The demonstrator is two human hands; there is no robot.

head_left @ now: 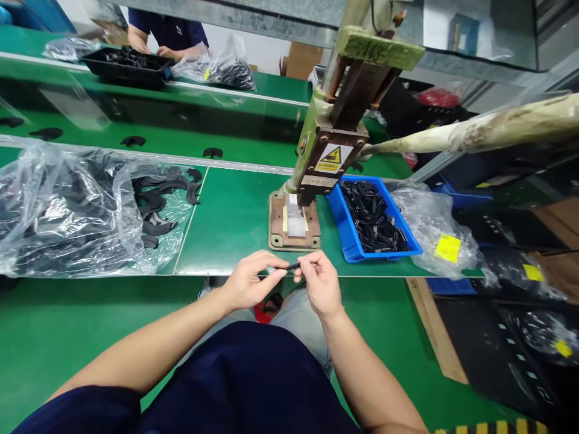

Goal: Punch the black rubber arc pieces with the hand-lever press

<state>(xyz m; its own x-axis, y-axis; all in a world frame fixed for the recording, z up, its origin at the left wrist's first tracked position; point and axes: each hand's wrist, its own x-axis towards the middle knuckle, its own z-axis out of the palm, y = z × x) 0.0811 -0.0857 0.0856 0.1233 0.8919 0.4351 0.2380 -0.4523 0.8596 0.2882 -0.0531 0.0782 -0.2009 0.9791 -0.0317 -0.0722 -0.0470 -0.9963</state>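
Lower centre of the frame: our left hand (253, 279), thumb and fingers pinched on the left end of one slim black part (294, 266); our right hand (322, 283), fingertips closed on its right end; we hold it near the front edge of the green bench (226, 223). Centre: one press (335, 135), its base (277, 226) just beyond our hands. Right of centre: one blue bin (341, 226) of black pieces (368, 217). Left: one clear bag (67, 205), dark curved pieces (158, 227) at its right end. Upper left: one black tray (126, 76), a co-worker (167, 30) behind.
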